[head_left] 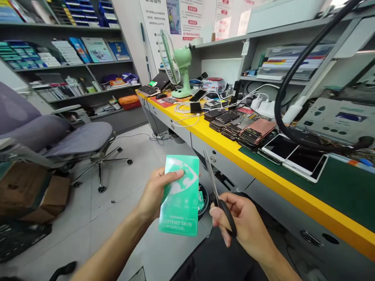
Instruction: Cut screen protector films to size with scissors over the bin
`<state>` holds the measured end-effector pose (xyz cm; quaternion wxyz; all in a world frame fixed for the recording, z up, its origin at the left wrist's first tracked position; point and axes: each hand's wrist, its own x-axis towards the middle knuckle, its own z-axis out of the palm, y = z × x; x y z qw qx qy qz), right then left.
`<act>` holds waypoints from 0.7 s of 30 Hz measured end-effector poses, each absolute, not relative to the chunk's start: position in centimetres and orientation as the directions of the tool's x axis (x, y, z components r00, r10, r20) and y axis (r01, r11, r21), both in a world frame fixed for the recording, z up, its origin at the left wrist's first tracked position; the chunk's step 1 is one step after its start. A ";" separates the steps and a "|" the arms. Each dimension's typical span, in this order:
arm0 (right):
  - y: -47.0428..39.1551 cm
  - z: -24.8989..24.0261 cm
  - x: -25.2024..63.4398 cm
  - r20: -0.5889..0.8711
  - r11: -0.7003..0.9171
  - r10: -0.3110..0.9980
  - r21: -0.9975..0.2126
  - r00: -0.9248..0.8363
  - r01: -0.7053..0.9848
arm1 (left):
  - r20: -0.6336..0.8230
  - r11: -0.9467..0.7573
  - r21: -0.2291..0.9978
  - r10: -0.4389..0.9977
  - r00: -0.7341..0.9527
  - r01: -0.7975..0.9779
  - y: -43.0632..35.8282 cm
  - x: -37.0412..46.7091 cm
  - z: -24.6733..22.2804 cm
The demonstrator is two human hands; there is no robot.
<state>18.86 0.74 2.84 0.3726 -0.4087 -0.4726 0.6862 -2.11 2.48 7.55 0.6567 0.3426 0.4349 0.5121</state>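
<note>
My left hand (pixel 156 189) grips a green and white packet (pixel 180 208), its thumb lying across the front. The print on it reads "cutting skin hydrogel". To the right, my right hand (pixel 238 218) holds a pair of scissors (pixel 215 183) by black handles, with the fingers around the loops. The blades point up and stand slightly apart, a small gap away from the packet's right edge. Partly hidden behind the packet, a dark bin (pixel 204 201) on the floor contains some green pieces.
A yellow-edged workbench (pixel 275 181) runs along the right, bearing stacked phone parts (pixel 254 132), white-framed tablets (pixel 306 160), cables and a green fan (pixel 184 72). A thick black hose (pixel 281 97) arches over it. At left are an office chair (pixel 79 138), cardboard box (pixel 26 191) and shelves (pixel 67 27).
</note>
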 end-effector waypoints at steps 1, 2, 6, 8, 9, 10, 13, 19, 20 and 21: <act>0.9 2.7 18.7 -0.231 -0.289 0.901 -0.951 -0.367 -0.111 | -0.213 0.228 0.897 0.974 0.082 -0.378 2.6 -2.1 7.5; 1.0 2.5 18.5 -0.247 -0.300 0.904 -0.948 -0.350 -0.105 | -0.205 0.216 0.899 0.976 0.069 -0.381 2.7 -2.2 7.3; 1.4 1.6 18.2 -0.254 -0.304 0.912 -0.945 -0.323 -0.116 | -0.194 0.189 0.901 0.981 0.026 -0.391 3.3 -2.1 7.0; 1.5 1.3 18.1 -0.239 -0.292 0.918 -0.947 -0.318 -0.132 | -0.191 0.176 0.902 0.982 0.000 -0.394 3.5 -2.1 7.0; 1.5 1.2 18.1 -0.235 -0.291 0.919 -0.946 -0.315 -0.142 | -0.186 0.165 0.903 0.983 -0.013 -0.396 3.7 -2.1 7.0; 1.5 1.1 18.1 -0.236 -0.294 0.920 -0.944 -0.313 -0.152 | -0.182 0.158 0.903 0.983 -0.024 -0.399 3.8 -2.1 7.0; 1.4 1.1 18.0 -0.251 -0.318 0.915 -0.931 -0.317 -0.179 | -0.173 0.143 0.900 0.984 -0.036 -0.411 4.1 -2.0 7.0; 1.1 1.3 17.8 -0.260 -0.345 0.905 -0.912 -0.336 -0.223 | -0.139 0.099 0.898 0.988 -0.064 -0.428 4.4 -2.0 7.0; 1.0 1.4 17.8 -0.262 -0.349 0.904 -0.910 -0.339 -0.225 | -0.133 0.091 0.898 0.989 -0.068 -0.430 4.4 -2.0 7.0; 0.9 1.4 17.7 -0.268 -0.357 0.899 -0.907 -0.345 -0.225 | -0.127 0.085 0.898 0.989 -0.071 -0.432 4.4 -1.9 7.0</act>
